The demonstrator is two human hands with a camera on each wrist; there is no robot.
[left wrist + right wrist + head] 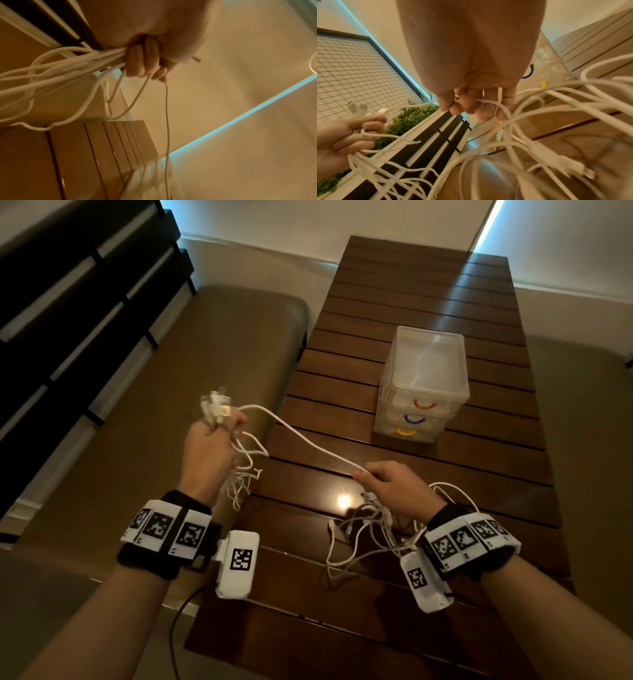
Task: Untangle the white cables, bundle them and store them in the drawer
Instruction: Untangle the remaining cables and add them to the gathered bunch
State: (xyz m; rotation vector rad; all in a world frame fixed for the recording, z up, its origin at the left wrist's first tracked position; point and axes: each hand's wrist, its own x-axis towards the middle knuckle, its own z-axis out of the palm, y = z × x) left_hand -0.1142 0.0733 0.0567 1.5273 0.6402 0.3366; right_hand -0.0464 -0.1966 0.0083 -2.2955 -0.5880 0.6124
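Across the slatted wooden table [428, 285], bare boards lie beyond the clear drawer unit [423, 385]. Near its front edge, tangled white cables [363, 535] trail between both hands: left hand [209, 450] fists a bunch of plug ends, right hand [390, 487] pinches one strand.

No legible text, numbers or brands; only black-and-white square code markers on the wristbands [168, 530] and wrist cameras [238, 564].
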